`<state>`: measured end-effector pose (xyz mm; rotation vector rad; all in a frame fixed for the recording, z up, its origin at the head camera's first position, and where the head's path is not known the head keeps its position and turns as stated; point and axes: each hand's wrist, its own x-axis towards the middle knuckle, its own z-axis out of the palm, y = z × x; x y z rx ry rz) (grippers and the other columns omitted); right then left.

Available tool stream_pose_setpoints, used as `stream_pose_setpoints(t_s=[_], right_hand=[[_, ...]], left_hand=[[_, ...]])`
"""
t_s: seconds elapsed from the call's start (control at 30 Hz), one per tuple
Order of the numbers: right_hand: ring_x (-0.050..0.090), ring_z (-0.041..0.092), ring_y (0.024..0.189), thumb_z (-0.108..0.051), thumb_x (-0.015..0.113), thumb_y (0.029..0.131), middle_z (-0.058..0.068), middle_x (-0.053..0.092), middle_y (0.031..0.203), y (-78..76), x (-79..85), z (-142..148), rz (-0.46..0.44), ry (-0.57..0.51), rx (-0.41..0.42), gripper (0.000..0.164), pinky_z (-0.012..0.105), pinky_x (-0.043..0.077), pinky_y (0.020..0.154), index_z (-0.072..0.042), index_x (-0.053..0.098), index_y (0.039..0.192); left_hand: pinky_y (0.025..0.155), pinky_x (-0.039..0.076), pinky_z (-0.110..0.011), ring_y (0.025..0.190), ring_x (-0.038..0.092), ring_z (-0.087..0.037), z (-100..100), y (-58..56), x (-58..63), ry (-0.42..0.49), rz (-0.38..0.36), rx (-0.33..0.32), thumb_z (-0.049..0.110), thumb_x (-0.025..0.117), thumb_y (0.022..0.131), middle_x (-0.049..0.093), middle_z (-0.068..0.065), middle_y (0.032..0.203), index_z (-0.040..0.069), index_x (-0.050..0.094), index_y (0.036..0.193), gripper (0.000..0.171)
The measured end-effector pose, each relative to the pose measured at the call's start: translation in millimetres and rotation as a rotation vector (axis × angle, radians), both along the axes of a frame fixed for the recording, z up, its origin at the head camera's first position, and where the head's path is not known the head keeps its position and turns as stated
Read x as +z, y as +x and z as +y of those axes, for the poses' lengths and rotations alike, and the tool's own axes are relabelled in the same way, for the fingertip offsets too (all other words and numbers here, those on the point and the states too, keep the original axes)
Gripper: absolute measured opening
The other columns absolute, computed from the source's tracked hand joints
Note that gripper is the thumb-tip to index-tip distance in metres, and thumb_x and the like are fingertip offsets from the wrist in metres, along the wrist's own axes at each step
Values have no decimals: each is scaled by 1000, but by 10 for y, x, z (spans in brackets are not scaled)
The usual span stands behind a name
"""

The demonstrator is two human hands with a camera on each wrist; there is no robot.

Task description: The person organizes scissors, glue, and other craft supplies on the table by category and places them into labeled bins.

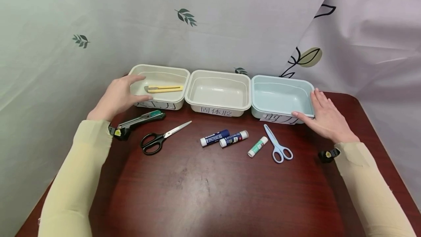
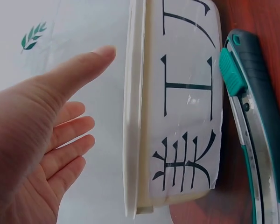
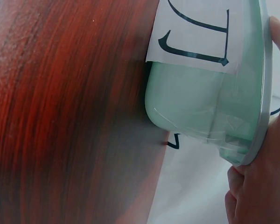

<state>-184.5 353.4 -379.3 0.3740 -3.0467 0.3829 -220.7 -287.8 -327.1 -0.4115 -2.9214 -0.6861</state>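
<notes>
My left hand (image 1: 116, 96) is over the left end of a cream bin (image 1: 186, 79), thumb and fingers spread and nothing held. A yellow utility knife (image 1: 163, 89) lies inside that bin. In the left wrist view, the thumb points toward the bin's rim (image 2: 134, 107), above its paper label (image 2: 189, 93). At the right end of a light blue bin (image 1: 283, 96), my right hand (image 1: 329, 118) rests against the corner, thumb at the front rim and fingers extended along the side. The right wrist view shows the hand along the blue bin's rim (image 3: 260, 126).
Between those bins stands another cream bin (image 1: 218, 89). In front lie a green-and-black utility knife (image 1: 141, 119), black-handled scissors (image 1: 162, 138), two dark blue glue sticks (image 1: 215, 137), a green glue stick (image 1: 258, 146) and light blue scissors (image 1: 277, 145). Patterned cloth (image 1: 213, 21) hangs behind the table.
</notes>
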Motion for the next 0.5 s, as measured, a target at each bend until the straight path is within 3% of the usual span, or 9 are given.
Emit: stream_pose_setpoints(t_s=[0.5], right_hand=[[-2, 37, 153, -60, 53, 98, 25, -2, 166, -3, -1, 4, 0, 2, 1, 101, 45, -4, 122, 8, 7, 158]], left_hand=[[103, 40, -58, 129, 50, -42, -50, 274, 7, 49, 61, -7, 34, 89, 80, 57, -22, 140, 2, 59, 140, 74]])
